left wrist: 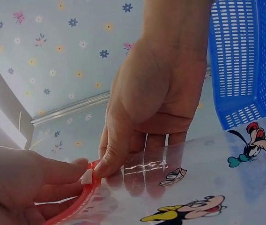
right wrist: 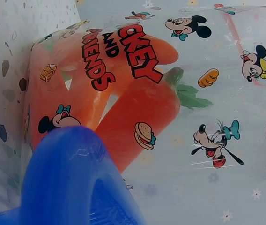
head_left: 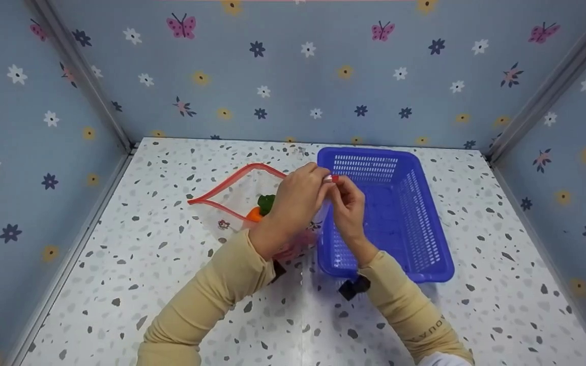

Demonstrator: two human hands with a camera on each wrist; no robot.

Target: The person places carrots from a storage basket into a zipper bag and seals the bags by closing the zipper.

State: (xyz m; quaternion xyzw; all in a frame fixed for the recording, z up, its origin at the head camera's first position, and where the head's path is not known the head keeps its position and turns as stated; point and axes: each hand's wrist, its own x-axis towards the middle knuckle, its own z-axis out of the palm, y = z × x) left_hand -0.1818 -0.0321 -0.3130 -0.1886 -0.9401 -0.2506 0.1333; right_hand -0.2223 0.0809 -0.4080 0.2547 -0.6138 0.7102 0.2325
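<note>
A clear zip bag (head_left: 232,222) with a red edge and printed cartoon figures stands left of the blue basket, its mouth spread on the left side. Orange carrots (right wrist: 144,112) with green tops show inside it. My left hand (head_left: 295,201) grips the bag's top edge near its right end. Close beside it, my right hand (head_left: 349,206) pinches the red end of that edge between thumb and forefinger. A small pale zip slider (left wrist: 87,177) sits on the red strip between the fingers in the left wrist view. My left hand partly covers the bag in the head view.
The blue perforated basket (head_left: 438,239) stands right of the bag, its left rim beneath my right hand. The speckled white table (head_left: 171,300) is bounded by flower-patterned walls (head_left: 293,66) at the back and both sides.
</note>
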